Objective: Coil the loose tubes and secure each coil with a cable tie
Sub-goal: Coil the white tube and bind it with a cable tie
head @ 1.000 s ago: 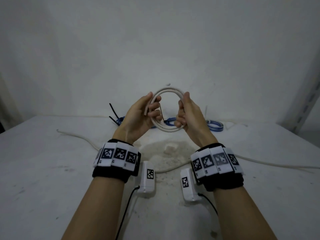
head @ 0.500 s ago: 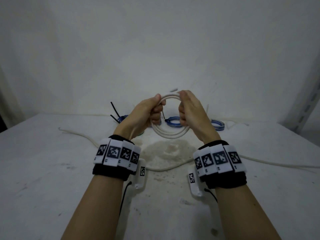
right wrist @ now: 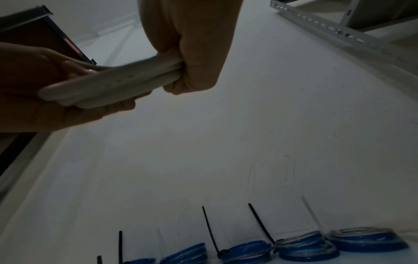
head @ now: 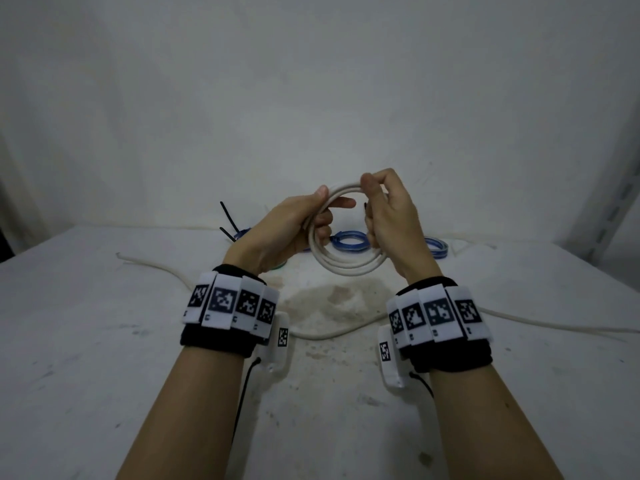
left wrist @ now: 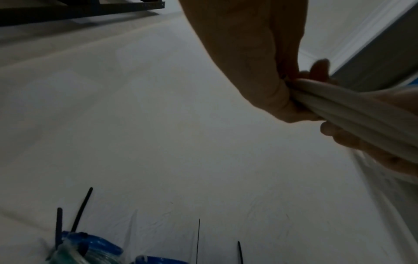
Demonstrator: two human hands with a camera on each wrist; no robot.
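Note:
I hold a coil of white tube [head: 346,268] upright in the air above the table, with several turns bunched together. My left hand [head: 327,206] grips its left side, thumb on top and fingers through the ring. Higher up, my right hand [head: 372,206] grips the upper right of the ring, thumb pressed on the top. A short black bit of cable tie [head: 365,206] shows beside the right fingers; the rest is hidden. The right wrist view shows the coil [right wrist: 117,80] clamped in my right fist [right wrist: 181,78]. The left wrist view shows the coil [left wrist: 353,107].
A loose white tube [head: 332,336] snakes across the white table [head: 104,375] under my wrists and runs off right. Tied blue coils [head: 349,239] with upright black tie tails [head: 228,216] line the back edge; several blue coils [right wrist: 248,250] also show in the right wrist view. A slotted metal upright [head: 620,202] stands at right.
Both hands have lifted the coil higher. My right hand has slid from the coil's right side up to its top, and the black tie is now mostly covered by it.

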